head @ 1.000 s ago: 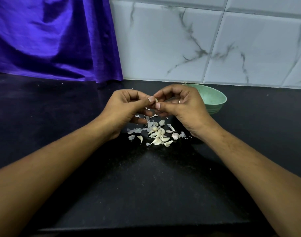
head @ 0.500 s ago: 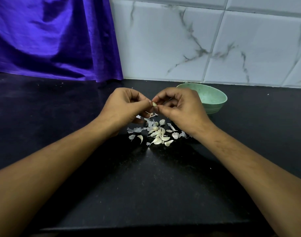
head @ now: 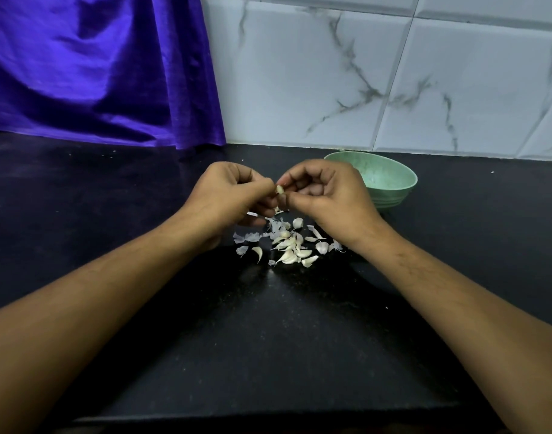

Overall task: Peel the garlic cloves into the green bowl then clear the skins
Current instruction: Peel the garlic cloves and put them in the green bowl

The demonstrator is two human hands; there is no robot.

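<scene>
A small pale garlic clove (head: 280,189) is pinched between the fingertips of my left hand (head: 234,195) and my right hand (head: 328,192), held above the black counter. Below the hands lies a loose pile of garlic cloves (head: 292,247) mixed with thin papery skins (head: 248,238). The green bowl (head: 390,180) stands just behind my right hand, near the wall; the part of its inside that I can see holds nothing.
The black counter (head: 268,339) runs to a front edge near the bottom of the view. A purple cloth (head: 96,73) hangs at the back left. White marble-look tiles (head: 378,73) form the back wall.
Both hands have dropped slightly and turned the clove between their fingertips; the clove shows more plainly now. The pile and the bowl have not moved.
</scene>
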